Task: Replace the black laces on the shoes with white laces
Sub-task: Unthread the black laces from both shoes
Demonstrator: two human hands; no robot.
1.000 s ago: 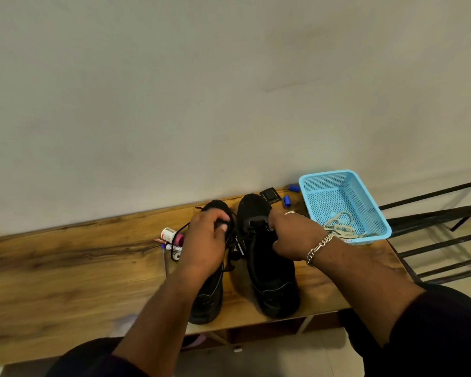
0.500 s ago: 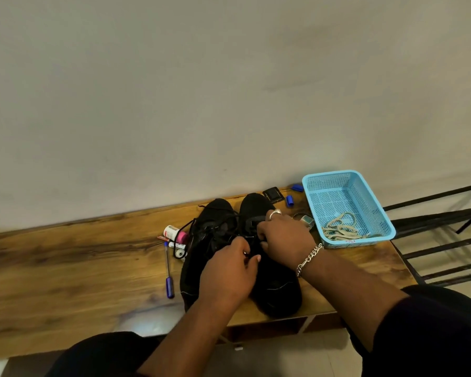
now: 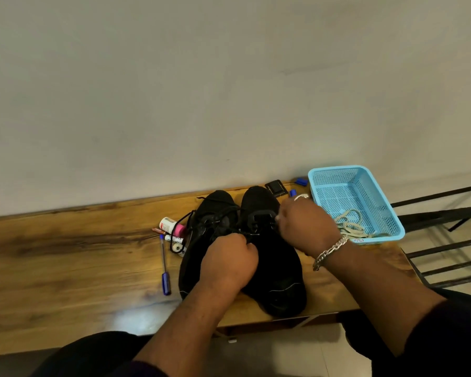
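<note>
A long wooden table with a dark grain streak (image 3: 65, 257) runs along a plain pale wall (image 3: 201, 91). Left of the shoes lies a slim blue-handled screwdriver (image 3: 165, 278), and just beyond its tip sits a small cluster: a white bottle with a pink cap (image 3: 172, 226), markers and a small roll, too crowded to tell apart. A loop of black lace (image 3: 184, 227) from the left black fabric shoe (image 3: 210, 213) hangs out over that cluster. The left hand (image 3: 227, 261) rests on this shoe, fingers curled into a fist at the lacing, seemingly pinching a strand, though the knuckles hide the fingertips. Touching it on the right stands the right black fabric shoe (image 3: 276, 268), toes pointing at the wall like its partner. The right hand (image 3: 306, 227), with a silver ring and a silver chain bracelet (image 3: 329, 251), is curled at that shoe's tongue, gripping lace there. Behind the shoes lie a small black square object (image 3: 275, 188) and blue caps. At the table's right end sits a light blue perforated plastic basket (image 3: 365, 183) holding the coiled off-white laces (image 3: 350, 224). Beyond it stands a black metal rack (image 3: 446, 213).
</note>
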